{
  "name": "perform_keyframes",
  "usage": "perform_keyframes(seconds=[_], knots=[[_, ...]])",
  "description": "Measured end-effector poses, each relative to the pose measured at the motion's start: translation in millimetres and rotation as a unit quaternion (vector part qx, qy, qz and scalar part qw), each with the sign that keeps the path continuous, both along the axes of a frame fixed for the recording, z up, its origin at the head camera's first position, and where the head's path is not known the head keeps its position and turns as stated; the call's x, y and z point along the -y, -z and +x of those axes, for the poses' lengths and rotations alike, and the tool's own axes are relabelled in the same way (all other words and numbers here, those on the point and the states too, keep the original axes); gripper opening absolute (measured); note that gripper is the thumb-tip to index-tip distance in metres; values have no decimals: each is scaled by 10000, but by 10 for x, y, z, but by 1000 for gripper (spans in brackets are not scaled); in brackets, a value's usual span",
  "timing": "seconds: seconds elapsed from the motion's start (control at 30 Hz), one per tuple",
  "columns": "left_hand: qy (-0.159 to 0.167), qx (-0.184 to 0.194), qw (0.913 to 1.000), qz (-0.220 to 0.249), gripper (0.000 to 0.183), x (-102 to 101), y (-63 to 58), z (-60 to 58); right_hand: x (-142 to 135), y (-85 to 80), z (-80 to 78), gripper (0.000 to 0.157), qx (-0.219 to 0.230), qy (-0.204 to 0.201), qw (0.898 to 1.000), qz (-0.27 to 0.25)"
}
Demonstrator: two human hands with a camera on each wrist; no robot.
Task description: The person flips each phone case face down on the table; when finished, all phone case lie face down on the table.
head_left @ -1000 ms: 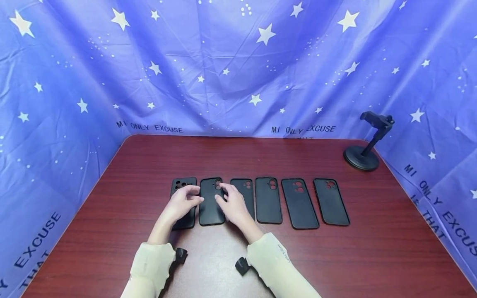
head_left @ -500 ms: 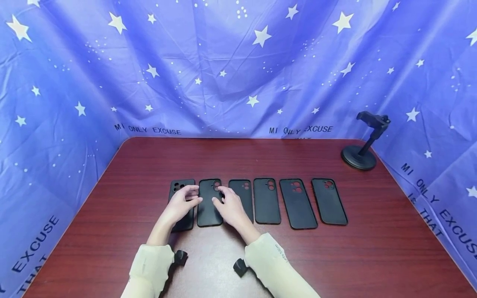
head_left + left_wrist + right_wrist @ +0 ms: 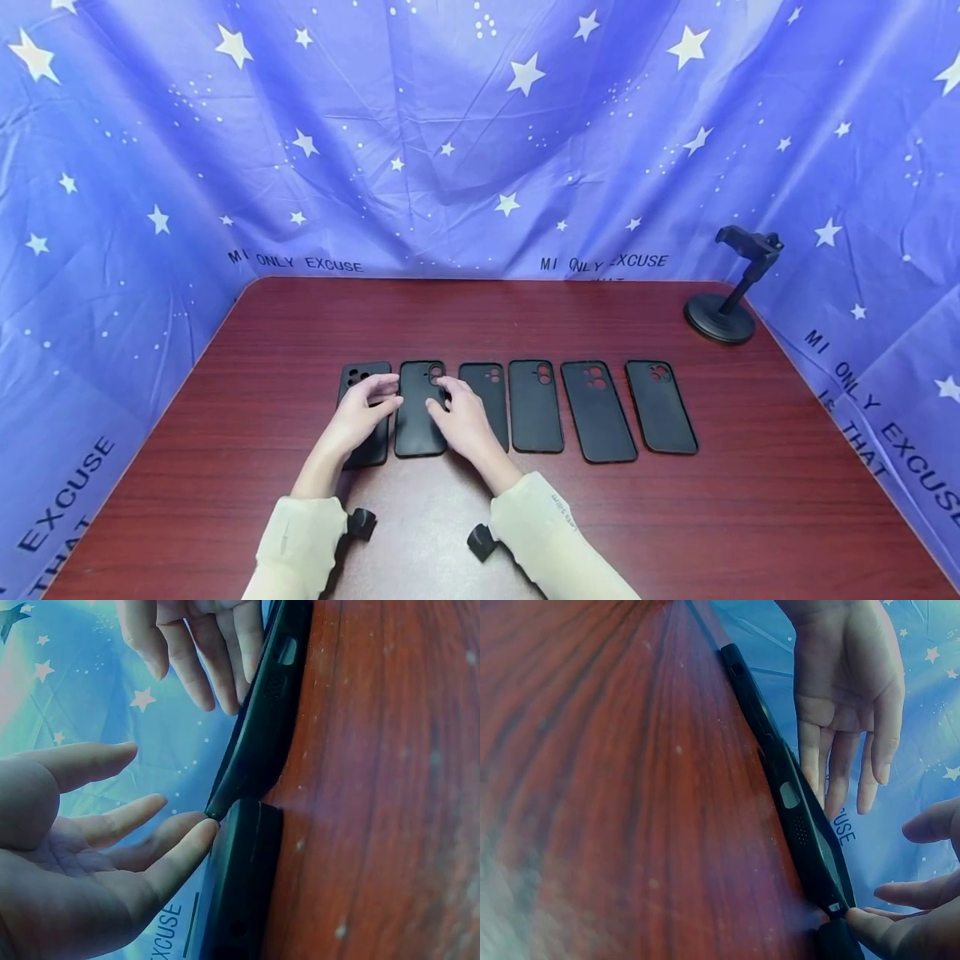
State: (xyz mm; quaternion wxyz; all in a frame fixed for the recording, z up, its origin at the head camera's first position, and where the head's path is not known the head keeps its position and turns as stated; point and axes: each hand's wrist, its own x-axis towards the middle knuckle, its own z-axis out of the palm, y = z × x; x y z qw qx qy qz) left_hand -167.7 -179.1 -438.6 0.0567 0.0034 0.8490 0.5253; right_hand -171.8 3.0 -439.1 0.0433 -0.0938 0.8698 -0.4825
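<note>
Several black phone cases lie in a row on the table. My left hand [image 3: 365,412] is over the leftmost case [image 3: 375,442], its fingertips at the left edge of the second case [image 3: 422,417]. On that case's other side, my right hand [image 3: 467,421] has its fingertips by the right edge, partly covering the third case [image 3: 492,400]. In the left wrist view, fingertips of the left hand [image 3: 90,862] touch the case's edge. A fingertip of the right hand [image 3: 922,922] touches its corner in the right wrist view. Fingers on both hands are loosely bent, without a grip.
To the right lie a fourth case [image 3: 536,408], a fifth [image 3: 600,412] and one more case [image 3: 662,408]. A black phone stand [image 3: 720,317] stands at the table's back right corner. A blue star-printed curtain [image 3: 450,100] hangs behind the dark red table [image 3: 480,321].
</note>
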Motion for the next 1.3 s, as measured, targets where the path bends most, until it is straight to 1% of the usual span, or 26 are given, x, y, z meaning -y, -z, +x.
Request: perform_keyframes(seconds=[0.1, 0.2, 0.33, 0.43, 0.5, 0.7, 0.77, 1.0, 1.2, 1.3], knots=[[9, -41, 10000, 58, 43, 11, 6, 7, 2, 0, 3, 42, 44, -14, 10000, -13], [-33, -99, 9997, 225, 42, 18, 1, 16, 2, 3, -4, 42, 73, -18, 10000, -21], [-194, -61, 9964, 822, 41, 13, 5, 19, -1, 10, -7, 43, 93, -21, 9999, -67], [-277, 18, 9929, 1158, 42, 5, 17, 20, -4, 12, -4, 43, 93, -26, 9999, -75], [-311, 45, 9926, 1172, 43, 2, 22, 22, -5, 13, -4, 42, 96, -35, 9999, -68], [-444, 27, 9955, 839, 46, 1, 52, -4, -8, 17, -4, 43, 181, -22, 9998, -54], [-469, 78, 9957, 796, 47, 6, 64, -14, -6, 20, -5, 43, 175, -27, 9998, -33], [-426, 392, 9924, 1089, 52, 8, 95, -19, -1, 22, 9, 43, 185, -112, 9997, -88], [-402, 608, 9847, 1584, 55, 16, 100, -6, -5, 22, 8, 44, 247, -152, 9995, -118], [-407, 686, 9818, 1725, 56, 22, 95, 1, -4, 17, 10, 44, 256, -141, 9995, -109]])
